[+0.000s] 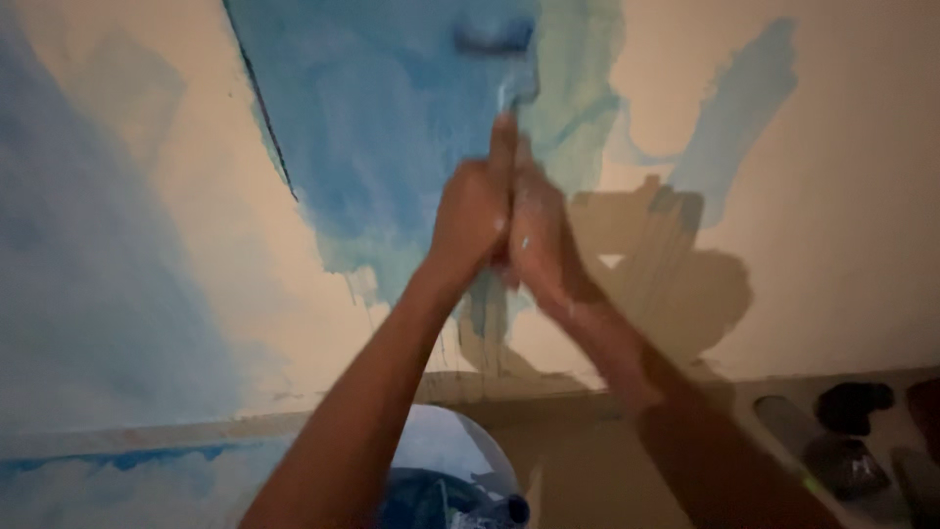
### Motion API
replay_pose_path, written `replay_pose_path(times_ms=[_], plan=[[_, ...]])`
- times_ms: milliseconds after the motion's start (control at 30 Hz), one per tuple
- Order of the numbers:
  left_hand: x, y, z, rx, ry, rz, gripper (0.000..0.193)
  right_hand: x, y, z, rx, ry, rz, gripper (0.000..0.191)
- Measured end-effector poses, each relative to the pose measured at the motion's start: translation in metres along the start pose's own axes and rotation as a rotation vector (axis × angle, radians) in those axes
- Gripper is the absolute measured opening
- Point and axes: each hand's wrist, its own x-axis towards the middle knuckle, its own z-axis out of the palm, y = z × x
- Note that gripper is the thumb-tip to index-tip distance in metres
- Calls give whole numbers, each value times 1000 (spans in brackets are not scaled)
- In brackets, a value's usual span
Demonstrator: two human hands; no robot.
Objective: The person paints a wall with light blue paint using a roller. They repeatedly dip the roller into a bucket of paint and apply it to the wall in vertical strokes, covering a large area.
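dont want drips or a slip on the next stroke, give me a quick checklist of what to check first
1. Both hands on the handle: ok. Left hand and right hand are clasped together around the roller handle.
2. Roller on the wall: ok. It sits on the blue patch, though blurred.
3. Paint load on the roller: cannot tell, too blurred.
4. Drips: not ok. Runs trail down the wall below the blue patch.
5. Bucket within reach: ok, right below the arms.
6. Floor things at right: cannot tell, dark shapes only.
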Motion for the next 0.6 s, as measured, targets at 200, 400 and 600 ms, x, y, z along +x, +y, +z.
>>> replay_pose_path(times_ms=[200,400,600], plan=[[-45,-28,9,24,54,93,71,-26,41,8,-77,59,-54,52],[17,12,-25,-71,66,45,77,10,-31,7,-121,-37,-20,63],[42,38,-43,-50,62,-103,86,20,-58,14,-10,4,13,55]])
